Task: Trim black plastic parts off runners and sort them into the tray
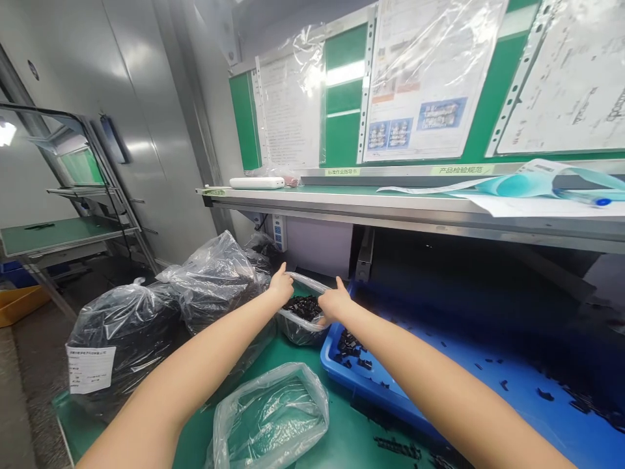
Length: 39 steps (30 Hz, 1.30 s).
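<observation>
Both my arms stretch forward to a clear plastic bag (303, 333) with its mouth spread, standing on the green table. Small black parts (305, 306) lie inside it. My left hand (282, 287) is closed on the bag's left rim, index finger pointing away. On the right rim, my right hand (334, 303) is also closed, its thumb or finger raised. Nearer to me, between my forearms, a second clear plastic bag (319, 407) lies with its mouth wide.
Full, tied plastic bags (129, 326) of dark contents stand at left, one labelled. A blue tray (351, 384) with scattered black parts is at right. Overhead, a shelf (342, 202) holds papers and a white device (257, 183). Black strips (396, 447) lie at the front.
</observation>
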Available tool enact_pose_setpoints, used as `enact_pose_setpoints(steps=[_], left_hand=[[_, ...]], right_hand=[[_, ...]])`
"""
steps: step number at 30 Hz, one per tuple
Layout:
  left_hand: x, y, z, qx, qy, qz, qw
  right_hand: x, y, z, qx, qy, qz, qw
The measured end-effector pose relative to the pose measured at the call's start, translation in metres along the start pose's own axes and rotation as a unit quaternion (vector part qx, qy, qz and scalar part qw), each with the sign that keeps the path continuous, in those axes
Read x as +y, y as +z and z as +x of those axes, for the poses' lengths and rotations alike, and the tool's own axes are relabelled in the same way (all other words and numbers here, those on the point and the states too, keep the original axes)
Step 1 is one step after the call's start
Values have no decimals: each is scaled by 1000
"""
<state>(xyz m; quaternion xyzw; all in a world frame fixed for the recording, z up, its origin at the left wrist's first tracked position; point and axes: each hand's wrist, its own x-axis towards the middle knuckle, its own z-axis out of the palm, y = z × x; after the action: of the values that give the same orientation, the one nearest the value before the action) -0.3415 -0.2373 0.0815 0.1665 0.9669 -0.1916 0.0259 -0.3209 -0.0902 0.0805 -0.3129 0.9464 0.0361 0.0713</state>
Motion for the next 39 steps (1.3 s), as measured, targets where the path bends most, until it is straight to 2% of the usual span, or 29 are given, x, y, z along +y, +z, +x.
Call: enact_pose_setpoints(steps=[4,7,10,12,14,17,20,25,27,29,31,33,36,39], left_hand=[[-4,-10,-1,-2,2,-5,1000],[6,-24,-9,21,23,-14,999],[36,-36,-16,75,60,-42,994],[68,-38,-15,97,97,-71,988],[103,-33,-7,92,138,-95,982],[149,-22,22,75,163,-112,977],[175,-12,72,57,138,-120,981],[186,4,159,23,75,-128,989],[188,13,180,7,67,-127,990],[189,21,191,-8,70,-123,990],[190,24,190,-20,78,-116,990],[192,21,180,-35,86,-105,990],[196,12,149,-63,95,-83,990],[200,4,107,-101,105,-59,988]], right_hand=[[14,-10,-11,13,-28,65,997],[51,-4,-35,75,-8,129,989],[99,21,-63,119,72,166,976],[126,45,-75,124,129,173,968],[145,69,-78,125,175,174,961],[156,97,-67,124,217,171,953],[154,115,-48,122,238,170,948],[157,138,-21,113,247,184,945],[164,145,-14,108,235,192,947],[169,147,-9,97,212,198,952],[171,146,-11,83,180,201,959],[167,142,-20,70,148,198,966],[155,135,-47,46,97,191,976],[141,133,-81,13,41,187,981]])
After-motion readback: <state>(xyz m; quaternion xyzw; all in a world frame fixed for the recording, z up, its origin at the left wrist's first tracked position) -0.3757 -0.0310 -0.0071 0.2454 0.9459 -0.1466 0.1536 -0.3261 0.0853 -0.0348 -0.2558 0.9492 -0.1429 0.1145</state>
